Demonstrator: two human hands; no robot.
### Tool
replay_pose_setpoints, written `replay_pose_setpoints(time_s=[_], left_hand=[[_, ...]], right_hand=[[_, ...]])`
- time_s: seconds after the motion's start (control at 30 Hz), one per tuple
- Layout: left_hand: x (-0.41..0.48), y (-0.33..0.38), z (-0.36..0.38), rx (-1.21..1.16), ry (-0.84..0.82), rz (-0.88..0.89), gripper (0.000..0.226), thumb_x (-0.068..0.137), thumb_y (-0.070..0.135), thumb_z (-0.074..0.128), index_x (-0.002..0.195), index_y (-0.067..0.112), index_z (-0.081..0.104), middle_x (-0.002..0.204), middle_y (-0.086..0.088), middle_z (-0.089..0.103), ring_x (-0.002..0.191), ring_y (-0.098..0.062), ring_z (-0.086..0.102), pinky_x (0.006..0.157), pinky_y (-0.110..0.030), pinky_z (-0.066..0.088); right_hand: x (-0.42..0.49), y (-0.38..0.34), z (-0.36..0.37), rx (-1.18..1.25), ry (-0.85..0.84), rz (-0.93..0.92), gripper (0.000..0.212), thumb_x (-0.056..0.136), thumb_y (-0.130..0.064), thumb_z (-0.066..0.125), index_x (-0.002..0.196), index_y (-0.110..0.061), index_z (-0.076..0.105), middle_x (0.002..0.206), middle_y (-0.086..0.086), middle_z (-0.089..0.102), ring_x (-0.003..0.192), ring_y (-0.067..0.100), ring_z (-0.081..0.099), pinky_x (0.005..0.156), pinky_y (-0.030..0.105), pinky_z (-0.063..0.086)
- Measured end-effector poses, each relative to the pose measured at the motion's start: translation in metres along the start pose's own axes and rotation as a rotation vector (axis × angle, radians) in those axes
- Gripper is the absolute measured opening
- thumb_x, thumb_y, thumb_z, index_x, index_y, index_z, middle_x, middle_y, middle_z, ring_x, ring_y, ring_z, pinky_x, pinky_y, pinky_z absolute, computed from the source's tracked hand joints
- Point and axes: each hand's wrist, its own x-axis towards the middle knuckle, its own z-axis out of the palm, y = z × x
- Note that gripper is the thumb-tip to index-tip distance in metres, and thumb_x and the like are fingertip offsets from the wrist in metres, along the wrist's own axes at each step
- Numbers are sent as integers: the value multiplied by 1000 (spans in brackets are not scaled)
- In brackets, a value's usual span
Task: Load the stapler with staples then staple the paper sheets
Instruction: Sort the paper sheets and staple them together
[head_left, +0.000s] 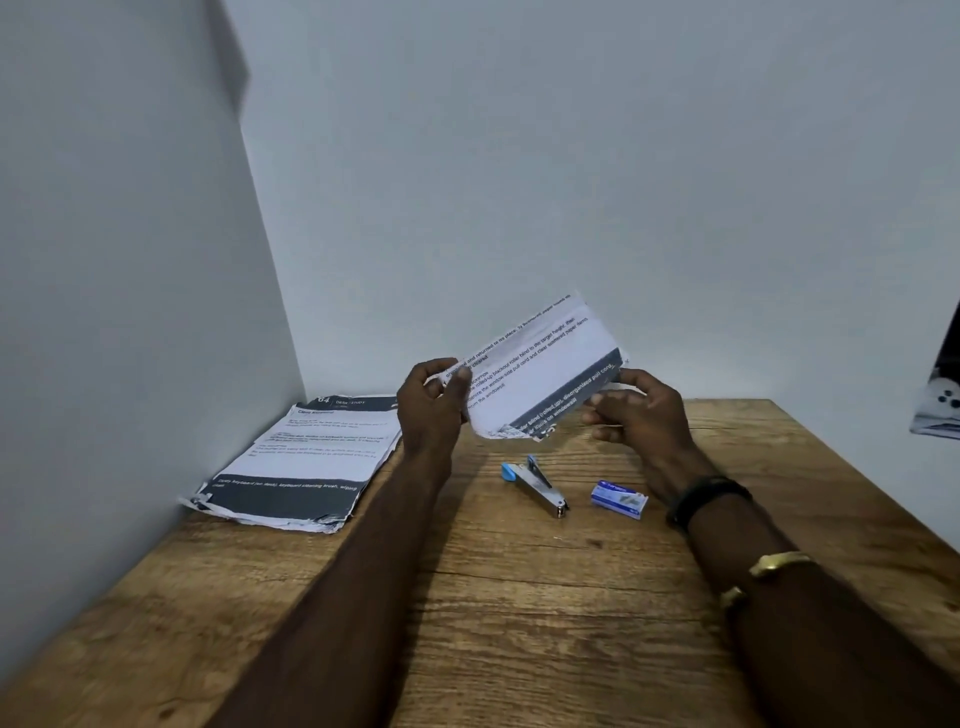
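Observation:
I hold a few printed paper sheets (535, 374) in the air above the table, tilted up to the right. My left hand (434, 405) pinches their left end and my right hand (636, 410) grips their lower right corner. Below them on the wood lies a small metal stapler (535, 480) with a blue end, hinged open. To its right sits a small blue staple box (619, 499). A stack of more printed sheets (306, 462) lies at the far left against the wall.
The wooden table (519, 613) stands in a corner, with walls at the left and back. Its right edge runs diagonally at the far right. A dark and white object (940, 405) shows past that edge.

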Motion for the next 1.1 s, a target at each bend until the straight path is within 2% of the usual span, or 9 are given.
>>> replay_pose_setpoints(time_s=[0.13, 0.33, 0.47, 0.57, 0.67, 0.8, 0.87, 1.0, 1.1], left_hand=[[0, -5, -6, -53, -153, -183, 21, 88, 15, 75, 108, 8, 69, 89, -6, 75, 72, -14, 73, 58, -30, 59], [-4, -10, -7, -121, -189, -388, 10, 89, 4, 71, 97, 8, 66, 78, -6, 79, 67, -17, 75, 58, -28, 60], [-8, -7, -2, -220, -199, -443, 12, 91, 1, 68, 102, 4, 63, 79, -8, 80, 71, -20, 78, 55, -29, 60], [-12, -5, -1, -148, -273, -460, 23, 89, 7, 72, 110, 3, 64, 98, -14, 79, 83, -24, 78, 64, -31, 62], [-13, 0, -8, -68, -405, -460, 29, 86, 15, 75, 112, 5, 69, 105, -13, 78, 84, -22, 76, 65, -30, 61], [-14, 11, -13, -110, -473, -455, 42, 85, 32, 76, 118, 7, 70, 110, -11, 77, 96, -26, 75, 75, -35, 61], [-16, 15, -11, -147, -480, -436, 43, 87, 26, 75, 124, 5, 67, 117, -15, 75, 104, -30, 74, 84, -41, 61], [-17, 14, -14, -294, -363, -404, 37, 90, -3, 67, 126, -5, 63, 118, -24, 72, 91, -32, 76, 70, -40, 63], [-13, 14, -20, -365, -214, -401, 28, 90, -7, 65, 117, -3, 65, 97, -16, 79, 78, -28, 78, 60, -38, 62]], right_hand=[[0, 0, -1, 9, 24, 13, 25, 90, 2, 72, 110, -12, 70, 80, 3, 80, 67, 17, 76, 53, 27, 61], [1, 1, 2, -20, 20, 75, 16, 94, -19, 70, 109, -19, 76, 91, 1, 81, 83, 14, 76, 71, 32, 63], [-5, -1, 16, -22, -107, 133, 28, 91, -36, 75, 114, -20, 74, 112, 2, 79, 100, 26, 77, 78, 39, 65], [-9, -1, 24, -29, -120, 84, 17, 92, -18, 76, 108, -22, 72, 113, 10, 78, 102, 31, 77, 81, 49, 65], [-9, -3, 24, -74, -85, 46, 24, 91, -2, 72, 108, -19, 71, 113, 15, 77, 102, 34, 74, 86, 50, 62], [-10, -8, 23, -113, -209, 71, 33, 89, 1, 73, 121, -7, 72, 111, 14, 78, 96, 30, 75, 78, 37, 61], [-12, -8, 25, -141, -288, 87, 31, 88, -2, 76, 118, -9, 74, 106, 10, 80, 90, 23, 77, 72, 33, 62], [-19, -8, 33, -239, -333, 91, 13, 96, -22, 71, 107, -18, 78, 95, 4, 82, 75, 15, 76, 59, 27, 60], [-20, -11, 33, -473, -222, 50, 22, 100, -25, 58, 92, -21, 78, 85, 3, 80, 63, 8, 71, 49, 18, 50]])
